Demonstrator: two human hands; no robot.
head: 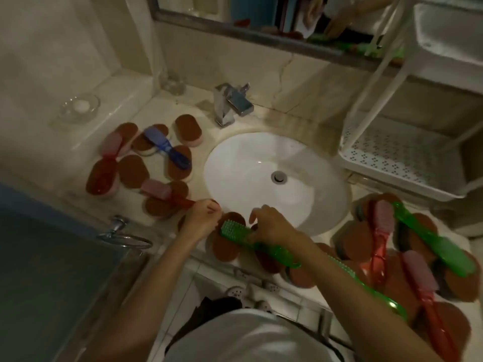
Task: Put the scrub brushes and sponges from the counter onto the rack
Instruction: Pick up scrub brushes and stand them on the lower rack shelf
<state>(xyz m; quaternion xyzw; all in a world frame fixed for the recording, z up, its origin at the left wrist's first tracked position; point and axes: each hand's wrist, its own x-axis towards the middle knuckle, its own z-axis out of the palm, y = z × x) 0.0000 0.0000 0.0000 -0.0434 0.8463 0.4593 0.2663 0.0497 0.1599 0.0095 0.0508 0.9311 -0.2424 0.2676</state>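
Looked like a home bathroom, seen from the vanity. Had an oval white basin (243,163) w/ chrome drain plug (279,176), sunk into a pale marble-look counter (295,121). Showed a square chrome faucet (231,104) right behind basin, and a framed wall mirror (261,9) higher up beyond it. Held a glass soap dish (78,107) w/ white soap far back-left of basin, plus a clear tumbler (172,83) back-left too. Had a chrome towel ring (125,237) front-left of basin, below counter level, and a white perforated plastic rack (400,155) to the right of basin. Had scrub sponges (133,171) & long-handled brushes (167,148) strewn left, front & right of basin.
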